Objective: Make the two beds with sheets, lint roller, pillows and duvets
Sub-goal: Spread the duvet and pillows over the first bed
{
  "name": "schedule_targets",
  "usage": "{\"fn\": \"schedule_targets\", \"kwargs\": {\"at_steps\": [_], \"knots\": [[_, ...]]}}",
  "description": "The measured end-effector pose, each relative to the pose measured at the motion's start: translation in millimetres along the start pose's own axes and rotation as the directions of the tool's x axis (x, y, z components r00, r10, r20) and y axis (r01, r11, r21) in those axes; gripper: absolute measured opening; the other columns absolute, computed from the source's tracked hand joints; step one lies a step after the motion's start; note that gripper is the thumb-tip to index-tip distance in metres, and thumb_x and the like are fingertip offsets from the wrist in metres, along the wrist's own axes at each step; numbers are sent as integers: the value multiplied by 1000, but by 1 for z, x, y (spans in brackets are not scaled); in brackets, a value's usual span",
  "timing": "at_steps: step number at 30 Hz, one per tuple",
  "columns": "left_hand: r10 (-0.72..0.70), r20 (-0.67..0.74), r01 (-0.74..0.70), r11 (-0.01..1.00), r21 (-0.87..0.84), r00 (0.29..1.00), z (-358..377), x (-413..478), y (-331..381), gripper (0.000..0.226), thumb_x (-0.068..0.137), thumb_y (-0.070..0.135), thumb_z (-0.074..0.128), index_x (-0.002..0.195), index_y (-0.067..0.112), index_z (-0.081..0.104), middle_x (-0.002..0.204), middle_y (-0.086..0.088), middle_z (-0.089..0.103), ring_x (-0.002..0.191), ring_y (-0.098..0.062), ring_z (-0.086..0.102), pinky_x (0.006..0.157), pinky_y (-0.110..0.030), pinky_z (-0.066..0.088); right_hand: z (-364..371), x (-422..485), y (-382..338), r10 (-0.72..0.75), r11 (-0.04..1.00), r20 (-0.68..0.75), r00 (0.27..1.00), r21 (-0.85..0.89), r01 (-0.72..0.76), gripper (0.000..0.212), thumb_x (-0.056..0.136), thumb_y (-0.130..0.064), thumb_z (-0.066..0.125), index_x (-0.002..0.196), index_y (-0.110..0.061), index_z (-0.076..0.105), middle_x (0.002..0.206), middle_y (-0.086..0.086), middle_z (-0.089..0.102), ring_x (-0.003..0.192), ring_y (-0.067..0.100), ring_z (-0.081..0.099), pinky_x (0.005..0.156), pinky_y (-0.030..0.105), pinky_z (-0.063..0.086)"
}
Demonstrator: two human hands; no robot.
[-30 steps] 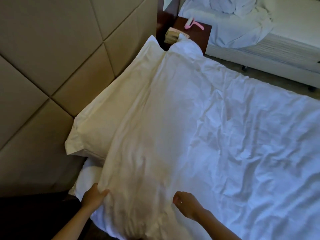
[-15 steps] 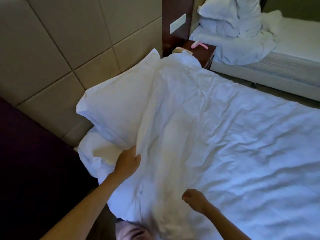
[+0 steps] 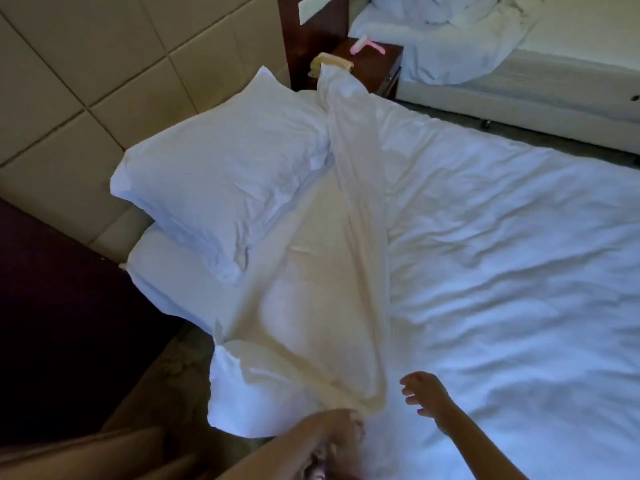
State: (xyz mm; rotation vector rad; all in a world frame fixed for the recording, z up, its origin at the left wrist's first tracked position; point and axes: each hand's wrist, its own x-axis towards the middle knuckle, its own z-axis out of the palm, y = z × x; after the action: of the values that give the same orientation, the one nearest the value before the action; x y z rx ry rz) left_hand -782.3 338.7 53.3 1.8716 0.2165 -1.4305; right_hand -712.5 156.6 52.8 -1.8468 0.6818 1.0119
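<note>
A white pillow (image 3: 221, 188) lies at the head of the near bed against the padded wall. The white duvet (image 3: 512, 278) covers the bed, and its top edge is folded back in a long cream-lit strip (image 3: 346, 278) running from the far corner to me. My left hand (image 3: 341, 433) grips the near end of that folded edge at the bed's side. Just to the right, my right hand (image 3: 424, 398) hovers over the duvet with fingers spread, holding nothing. The fitted sheet (image 3: 180, 278) shows below the pillow. A pink lint roller (image 3: 367, 46) lies on the nightstand.
A dark wooden nightstand (image 3: 377, 69) with a beige phone (image 3: 332, 62) stands between the beds. The second bed (image 3: 571, 81) at the back right carries a heap of white bedding (image 3: 443, 15). A dark furniture block (image 3: 52, 306) sits at my left; patterned floor shows below.
The duvet's top edge has come off the pillow and folded back, uncovering pillow and sheet. My left hand moved from beside the pillow toward me, gripping the edge. My right hand opened.
</note>
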Motion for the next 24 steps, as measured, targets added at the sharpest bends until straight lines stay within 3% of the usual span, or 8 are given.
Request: {"fn": "schedule_targets", "kwargs": {"at_steps": [4,7,10,12,15,20,22,24], "knots": [[-135,-404,150,989,5,905,-16,2,-27,23,96,18,42,116,16,53,131,-9,53,104,-16,51,91,-21,41,-3,-2,17,-20,1000,27,999,-1,20,12,90,-5,51,83,-7,60,69,6,58,56,14,50,48,18,29],[-169,-558,309,937,165,813,-34,8,-53,51,93,32,47,140,19,30,149,-10,26,134,-28,30,108,-35,31,2,7,26,-81,995,50,996,-52,83,17,91,-4,50,78,-11,59,70,2,59,58,11,52,42,11,34],[-320,-506,537,758,370,801,-37,16,-79,86,82,57,55,147,20,14,148,-12,27,139,-37,20,111,-49,20,13,24,38,-119,990,46,992,-67,121,15,90,-8,53,78,-14,60,73,1,60,64,12,54,49,15,33],[-393,-427,564,709,422,814,-21,26,-97,75,86,56,50,143,14,25,142,-9,40,134,-32,34,110,-50,21,23,31,49,-122,991,66,990,-48,126,12,90,-10,53,82,-15,62,76,2,62,67,14,56,52,18,34],[-355,-408,499,800,333,841,46,51,-126,50,98,43,34,137,12,41,138,-7,47,127,-25,46,104,-35,36,39,38,67,-143,986,126,982,-74,153,6,91,-16,54,94,-13,58,84,1,60,73,15,56,61,23,39],[-264,-163,257,964,-63,951,170,66,-125,49,98,14,38,146,16,28,146,-5,37,128,-23,42,88,-5,36,70,45,93,-203,951,138,970,-209,228,49,90,-27,61,132,-12,41,116,12,57,97,25,56,80,30,41],[-247,-75,237,964,-123,966,204,72,-136,41,95,18,43,136,18,47,134,-2,51,119,-19,50,96,-16,37,77,40,106,-171,925,138,975,-318,207,56,91,-23,59,140,-11,34,131,15,50,114,30,53,84,28,39],[-262,-157,235,957,-172,952,212,68,-143,36,97,17,39,129,16,53,135,-3,51,122,-20,48,98,-22,35,78,35,118,-172,903,100,980,-381,197,53,91,-18,57,139,-9,36,133,16,50,117,31,51,87,29,41]]}}
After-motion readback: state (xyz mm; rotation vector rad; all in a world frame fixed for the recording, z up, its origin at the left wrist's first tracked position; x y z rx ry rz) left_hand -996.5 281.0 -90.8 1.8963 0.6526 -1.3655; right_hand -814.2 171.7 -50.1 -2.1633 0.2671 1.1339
